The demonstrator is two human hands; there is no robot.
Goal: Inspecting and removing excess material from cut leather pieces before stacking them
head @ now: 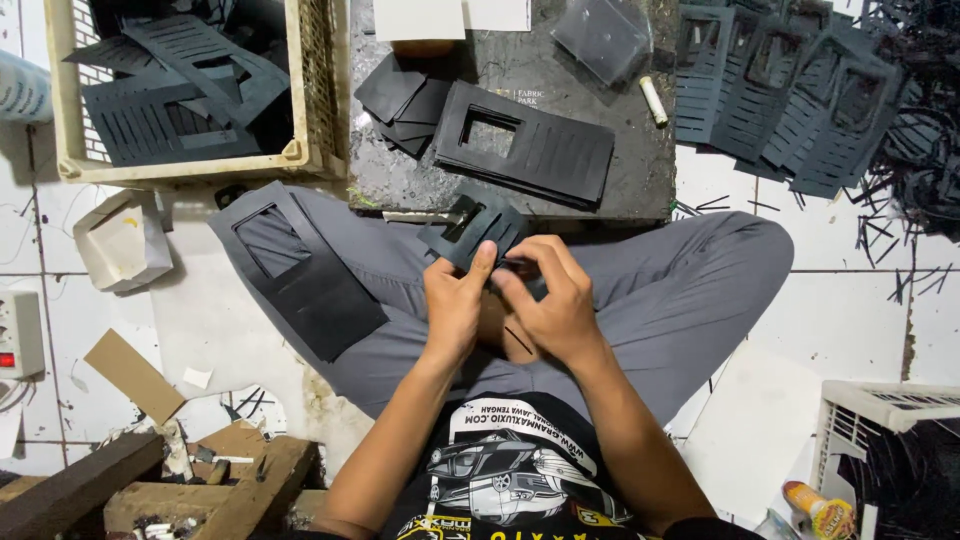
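Just below the dark stone slab point(520, 190), left hand point(452, 305) and right hand point(555, 305) both pinch the slotted black cut-out point(472, 228), its long axis angling up-left from them.

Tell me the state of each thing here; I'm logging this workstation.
Left hand: grip shut on black slotted piece.
Right hand: pinching the same piece.
Black stack: flat on the dark slab.
Black sheet: draped over the left knee.
Cream crate: holding black sheets.
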